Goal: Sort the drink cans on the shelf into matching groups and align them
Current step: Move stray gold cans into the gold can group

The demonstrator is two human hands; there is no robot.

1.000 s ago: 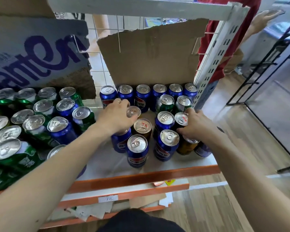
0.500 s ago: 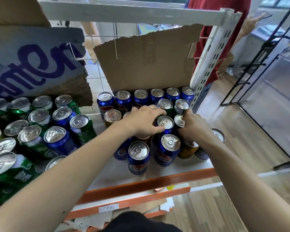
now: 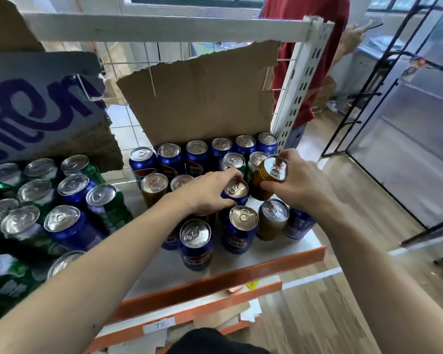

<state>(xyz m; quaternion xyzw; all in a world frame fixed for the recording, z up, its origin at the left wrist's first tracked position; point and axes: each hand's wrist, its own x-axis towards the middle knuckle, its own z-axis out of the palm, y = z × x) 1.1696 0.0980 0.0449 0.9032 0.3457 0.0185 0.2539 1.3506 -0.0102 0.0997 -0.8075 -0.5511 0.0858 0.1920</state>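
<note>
Centre frame: right hand (image 3: 300, 185) grips a tilted gold can (image 3: 266, 180), left hand (image 3: 207, 193) a blue can (image 3: 237, 192); best set each upright among matches.

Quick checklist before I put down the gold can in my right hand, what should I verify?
1. Grip of right hand on held gold can: ok.
2. The held gold can upright: not ok, tilted.
3. Hold of left hand on blue can: ok.
4. A matching shelved gold can to group with: ok.
5. Free gap beside it: cannot tell, the left arm covers it.
6. The back row of blue cans aligned: ok.
</note>
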